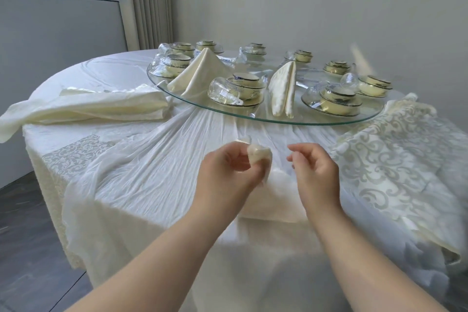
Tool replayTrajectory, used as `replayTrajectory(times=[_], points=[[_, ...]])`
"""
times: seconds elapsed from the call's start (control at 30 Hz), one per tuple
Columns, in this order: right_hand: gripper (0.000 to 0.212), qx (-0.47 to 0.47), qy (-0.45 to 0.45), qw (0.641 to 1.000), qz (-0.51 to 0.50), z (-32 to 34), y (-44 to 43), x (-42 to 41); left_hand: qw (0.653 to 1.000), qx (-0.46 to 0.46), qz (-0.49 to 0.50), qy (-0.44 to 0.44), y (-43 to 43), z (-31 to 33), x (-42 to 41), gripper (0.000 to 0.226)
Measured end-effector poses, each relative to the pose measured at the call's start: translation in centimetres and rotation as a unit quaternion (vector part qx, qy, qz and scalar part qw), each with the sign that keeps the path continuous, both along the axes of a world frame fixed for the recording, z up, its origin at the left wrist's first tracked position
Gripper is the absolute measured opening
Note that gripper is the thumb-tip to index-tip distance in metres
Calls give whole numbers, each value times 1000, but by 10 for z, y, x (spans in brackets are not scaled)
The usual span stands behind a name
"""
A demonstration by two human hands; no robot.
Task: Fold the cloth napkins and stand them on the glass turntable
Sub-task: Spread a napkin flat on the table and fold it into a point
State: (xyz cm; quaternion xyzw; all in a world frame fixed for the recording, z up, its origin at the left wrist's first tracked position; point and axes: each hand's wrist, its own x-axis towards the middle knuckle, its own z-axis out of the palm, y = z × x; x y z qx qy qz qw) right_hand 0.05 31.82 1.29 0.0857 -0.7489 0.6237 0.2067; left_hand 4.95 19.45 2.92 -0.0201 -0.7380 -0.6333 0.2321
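- The round table (141, 164) under a crinkled white cloth fills my view.
- The round glass turntable (304, 118) sits towards 12 o'clock, ringed with dark-rimmed cream bowl sets (336, 101).
- A scroll-patterned cream cloth (395, 159) drapes over the table at 3 o'clock.
- A loose pile of cream napkins (101, 106) lies at 9 o'clock.
- Two folded cream napkins stand on the glass: a pyramid-shaped one (200, 71) at its 9 o'clock, a narrow upright one (283, 91) at its 6.
- My left hand (228, 167) pinches a bunched cream napkin (260, 157) at 6 o'clock.
- My right hand (314, 167) hovers beside it, fingers loosely curled, holding nothing.
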Motion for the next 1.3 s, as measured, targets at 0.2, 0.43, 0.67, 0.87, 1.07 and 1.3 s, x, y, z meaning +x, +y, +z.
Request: replayTrajectory(times=[0.2, 0.43, 0.67, 0.87, 1.07, 1.3], points=[[19, 218, -167, 959, 69, 16, 74, 10, 939, -333, 58, 58, 44, -12, -12, 21], [31, 111, -192, 966, 131, -3, 110, 19, 884, -445, 21, 141, 77, -33, -22, 2], [34, 111, -163, 972, 129, -11, 108, 20, 877, -453, -33, 157, 75, -47, -19, 27], [25, 95, -153, 978, 104, -11, 97, 25, 863, -474, -105, 138, 70, -52, -8, 29], [17, 323, -90, 942, 29, -27, 76, 22, 893, -383, -191, 140, 62, -59, -2, 28], [40, 445, 124, 882, -92, -52, 67, 16, 906, -372, -86, 182, 32, -48, -10, 31]])
